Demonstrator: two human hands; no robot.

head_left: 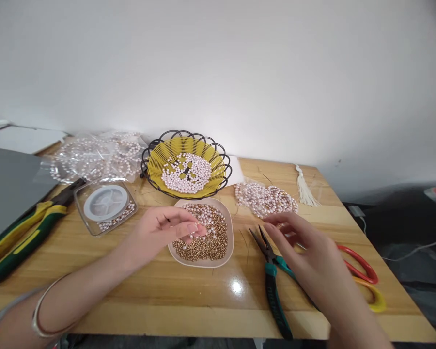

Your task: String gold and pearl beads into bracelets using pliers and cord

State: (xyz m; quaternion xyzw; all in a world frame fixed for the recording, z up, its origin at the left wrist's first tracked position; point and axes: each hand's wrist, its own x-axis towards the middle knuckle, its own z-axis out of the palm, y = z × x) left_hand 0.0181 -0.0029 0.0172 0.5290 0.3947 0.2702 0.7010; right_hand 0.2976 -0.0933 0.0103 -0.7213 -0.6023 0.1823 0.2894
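Observation:
My left hand (174, 227) is over a pale pink dish (229, 242) of small gold beads (199, 249) and pearly pink beads (202, 213). Its thumb and index finger pinch together, with pearly beads showing at the fingertips; which of them are gripped is hard to tell. To the right, my right hand (303, 242) hovers above green-and-black needle-nose pliers (271, 264) lying with jaws parted. The fingers of this hand curl inward and the tips come close together; anything between them is too fine to make out. Scissors (363, 271) with red and yellow handles lie partly behind it.
Behind the dish stands a yellow-and-black basket (152, 169) of pearly beads. Bagged bead strands (94, 155), a clear box (105, 206) with a white spool and green-yellow pliers (32, 232) lie left. Coiled bead strands (267, 198) and a cream tassel (305, 189) lie right, before the wall.

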